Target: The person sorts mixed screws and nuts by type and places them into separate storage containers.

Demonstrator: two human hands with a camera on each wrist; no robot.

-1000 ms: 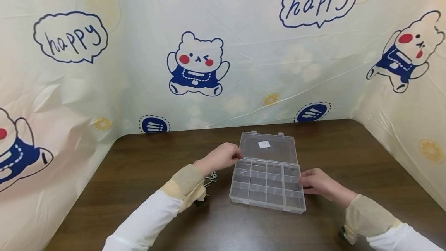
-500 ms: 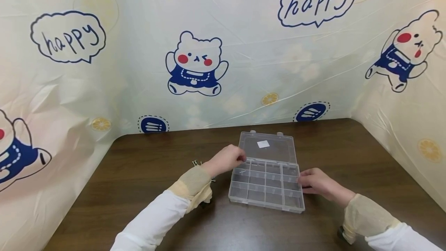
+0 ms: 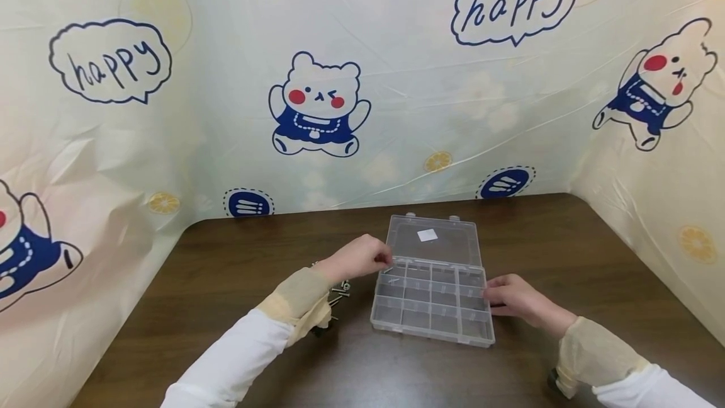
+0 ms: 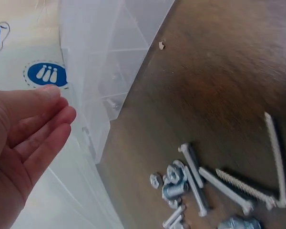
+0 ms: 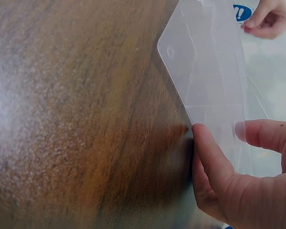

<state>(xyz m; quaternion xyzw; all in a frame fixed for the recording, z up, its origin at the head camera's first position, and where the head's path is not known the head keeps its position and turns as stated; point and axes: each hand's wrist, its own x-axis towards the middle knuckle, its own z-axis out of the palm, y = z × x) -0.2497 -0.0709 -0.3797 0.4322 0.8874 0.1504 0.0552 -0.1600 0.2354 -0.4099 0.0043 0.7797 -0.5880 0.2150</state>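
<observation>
Our left hand (image 3: pixel 362 258) had drawn back, fingers relaxed and empty, beside the box (image 3: pixel 432 298), which our right hand (image 3: pixel 512 298) gripped; screws (image 3: pixel 340 288) reappeared.

Bare table (image 3: pixel 566 250) lies open outward of your right hand (image 3: pixel 512 300); loose screws (image 3: pixel 340 288) crowd under your left hand's (image 3: pixel 358 259) wrist, the raised lid (image 3: pixel 433 239) beyond.

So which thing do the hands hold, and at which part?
The right hand grips the clear compartment box at its right edge; the left hand holds nothing clearly visible.
</observation>
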